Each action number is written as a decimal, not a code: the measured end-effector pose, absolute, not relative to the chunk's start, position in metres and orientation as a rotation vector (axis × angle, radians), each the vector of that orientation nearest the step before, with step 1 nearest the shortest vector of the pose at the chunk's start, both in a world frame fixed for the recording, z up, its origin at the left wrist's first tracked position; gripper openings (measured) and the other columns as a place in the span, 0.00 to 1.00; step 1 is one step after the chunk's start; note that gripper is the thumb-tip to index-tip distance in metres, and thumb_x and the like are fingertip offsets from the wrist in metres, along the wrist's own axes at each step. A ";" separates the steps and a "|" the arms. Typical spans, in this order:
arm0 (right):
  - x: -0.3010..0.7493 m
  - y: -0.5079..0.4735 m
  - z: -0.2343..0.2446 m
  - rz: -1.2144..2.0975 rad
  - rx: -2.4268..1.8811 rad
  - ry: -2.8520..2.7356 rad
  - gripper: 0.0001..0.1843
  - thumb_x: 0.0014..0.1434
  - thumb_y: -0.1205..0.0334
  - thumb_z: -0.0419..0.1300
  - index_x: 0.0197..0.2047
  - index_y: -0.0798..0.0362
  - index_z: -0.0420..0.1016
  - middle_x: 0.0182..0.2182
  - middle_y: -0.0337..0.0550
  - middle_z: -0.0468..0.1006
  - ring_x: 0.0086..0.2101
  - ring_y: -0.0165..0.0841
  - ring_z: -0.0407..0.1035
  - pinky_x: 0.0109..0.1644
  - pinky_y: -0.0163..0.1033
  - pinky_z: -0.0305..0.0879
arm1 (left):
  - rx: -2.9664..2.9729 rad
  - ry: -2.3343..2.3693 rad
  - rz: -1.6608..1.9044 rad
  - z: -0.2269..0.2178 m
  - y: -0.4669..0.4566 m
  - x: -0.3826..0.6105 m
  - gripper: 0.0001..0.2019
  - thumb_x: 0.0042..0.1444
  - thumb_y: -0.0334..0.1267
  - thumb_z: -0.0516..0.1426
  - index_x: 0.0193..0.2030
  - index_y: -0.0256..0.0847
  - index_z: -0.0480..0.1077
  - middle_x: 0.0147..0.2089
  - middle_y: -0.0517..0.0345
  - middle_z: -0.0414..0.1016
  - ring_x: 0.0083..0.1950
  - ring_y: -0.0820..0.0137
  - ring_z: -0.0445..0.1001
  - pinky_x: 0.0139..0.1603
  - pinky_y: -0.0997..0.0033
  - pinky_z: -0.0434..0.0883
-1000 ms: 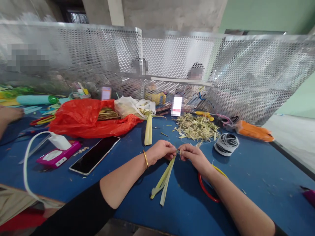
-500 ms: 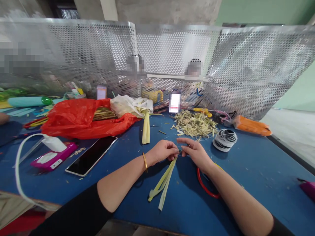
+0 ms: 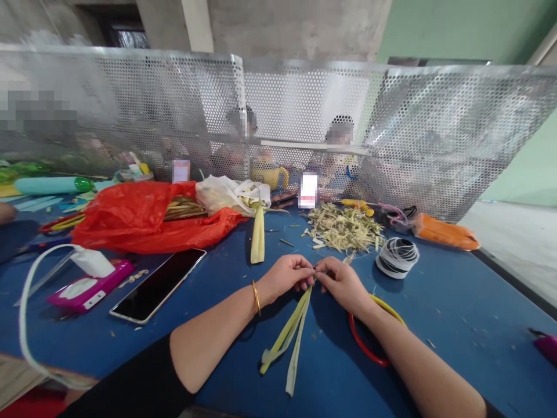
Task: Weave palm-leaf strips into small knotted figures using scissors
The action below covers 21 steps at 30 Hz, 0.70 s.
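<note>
My left hand [image 3: 292, 273] pinches the top end of a bunch of pale yellow-green leaf strips [image 3: 290, 334], which hang down and spread toward me above the blue table. Close against it, my right hand [image 3: 337, 277] has its thumb and forefinger pressed together at the same end; whatever they grip there is too small to make out. Under my right forearm lies a tool with red and yellow loop handles [image 3: 363, 347], partly hidden. A spool of black and white thread [image 3: 397, 257] stands to the right of my hands.
Behind my hands lies a heap of cut strips [image 3: 343, 226], beside an orange packet [image 3: 446, 231]. To the left are a phone [image 3: 159, 285], a purple power strip [image 3: 91, 285] and a red plastic bag [image 3: 126, 217]. A perforated metal screen [image 3: 304, 98] closes off the back, with people beyond it.
My right hand's fingers have closed from a more spread pose and come against my left fingertips. The leaf strips still hang from the left hand. The view has tilted slightly up.
</note>
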State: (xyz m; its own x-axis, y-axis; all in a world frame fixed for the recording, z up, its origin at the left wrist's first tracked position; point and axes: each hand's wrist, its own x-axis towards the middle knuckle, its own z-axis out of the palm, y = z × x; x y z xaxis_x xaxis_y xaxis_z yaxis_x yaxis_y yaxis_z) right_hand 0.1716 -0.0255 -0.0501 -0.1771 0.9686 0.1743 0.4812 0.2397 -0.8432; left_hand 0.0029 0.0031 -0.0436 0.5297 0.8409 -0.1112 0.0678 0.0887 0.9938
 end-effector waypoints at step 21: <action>0.172 -0.027 -0.047 1.056 -1.257 -1.563 0.17 0.52 0.63 0.55 0.47 0.51 0.66 0.44 0.45 0.77 0.21 0.26 0.70 0.29 0.37 0.68 | 1.313 0.934 0.686 -0.038 0.007 -0.005 0.10 0.38 0.37 0.65 0.28 0.36 0.73 0.21 0.63 0.69 0.24 0.77 0.66 0.22 0.78 0.58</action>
